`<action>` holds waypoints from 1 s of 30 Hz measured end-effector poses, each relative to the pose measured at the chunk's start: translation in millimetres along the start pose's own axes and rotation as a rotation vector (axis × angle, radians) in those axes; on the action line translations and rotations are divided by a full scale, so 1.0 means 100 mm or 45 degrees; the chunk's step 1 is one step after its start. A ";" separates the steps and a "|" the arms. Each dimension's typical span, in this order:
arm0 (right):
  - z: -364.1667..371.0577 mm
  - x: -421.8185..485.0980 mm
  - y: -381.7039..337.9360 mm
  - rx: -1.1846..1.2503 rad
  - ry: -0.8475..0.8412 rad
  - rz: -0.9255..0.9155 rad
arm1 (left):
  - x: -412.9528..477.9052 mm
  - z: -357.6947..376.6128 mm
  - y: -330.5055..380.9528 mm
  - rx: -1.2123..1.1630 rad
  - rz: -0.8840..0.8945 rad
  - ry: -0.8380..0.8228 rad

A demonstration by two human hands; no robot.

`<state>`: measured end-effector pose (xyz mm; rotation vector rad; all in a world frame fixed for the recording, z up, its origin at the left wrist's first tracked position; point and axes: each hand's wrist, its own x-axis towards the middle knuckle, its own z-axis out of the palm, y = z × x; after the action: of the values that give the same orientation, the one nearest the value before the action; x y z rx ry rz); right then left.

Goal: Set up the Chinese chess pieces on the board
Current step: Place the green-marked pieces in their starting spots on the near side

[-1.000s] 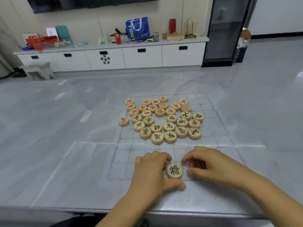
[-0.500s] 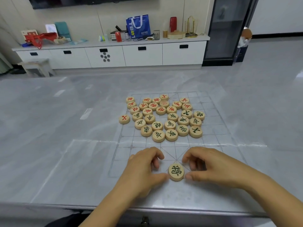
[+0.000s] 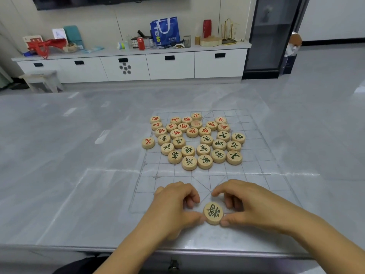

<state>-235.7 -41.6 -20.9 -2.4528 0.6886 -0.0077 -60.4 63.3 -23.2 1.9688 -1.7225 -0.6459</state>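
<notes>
With narrow grips, left hand (image 3: 173,206) and right hand (image 3: 249,202) pinch 1 round wooden green-lettered piece (image 3: 213,213), likely to centre it on the clear gridded board (image 3: 256,169).

**Left hand** (image 3: 173,206) and **right hand** (image 3: 248,202): both bare, with slender fingers (image 3: 194,201) and short, plain nails.

**Left forearm** (image 3: 126,252) and **right forearm** (image 3: 320,240): bare skin along the whole visible length, down to the lower edge of the view. The wide-angle lens renders the right one broader.

**Dark fabric** (image 3: 79,266): a small patch at the bottom of the view, beside the left forearm. Whether it is clothing cannot be told.
</notes>
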 end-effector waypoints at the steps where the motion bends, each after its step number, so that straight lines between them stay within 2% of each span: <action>1: 0.01 0.00 0.00 -0.024 -0.002 -0.023 | 0.00 0.00 0.00 -0.031 -0.008 -0.014; 15: 0.09 0.05 0.00 -0.069 0.025 -0.083 | 0.03 0.15 0.06 0.071 -0.019 0.038; 19: 0.01 0.07 0.04 0.115 -0.004 -0.033 | 0.05 0.06 0.08 0.041 -0.026 -0.030; 21: -0.07 0.11 0.09 0.197 0.116 0.011 | 0.12 -0.06 0.02 -0.191 -0.063 -0.010; 23: -0.15 0.21 0.19 0.166 0.313 0.110 | 0.25 -0.18 -0.11 -0.372 -0.130 0.186; 26: -0.32 0.36 0.38 0.197 0.627 0.309 | 0.50 -0.28 -0.39 -0.182 -0.237 0.538; 30: -0.50 0.47 0.58 0.260 0.865 0.475 | 0.71 -0.29 -0.65 -0.090 -0.347 0.705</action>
<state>-230.9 -131.5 -17.7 -2.0712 1.3475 -0.7508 16.7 2.0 -43.5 2.0940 -1.0994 -0.2046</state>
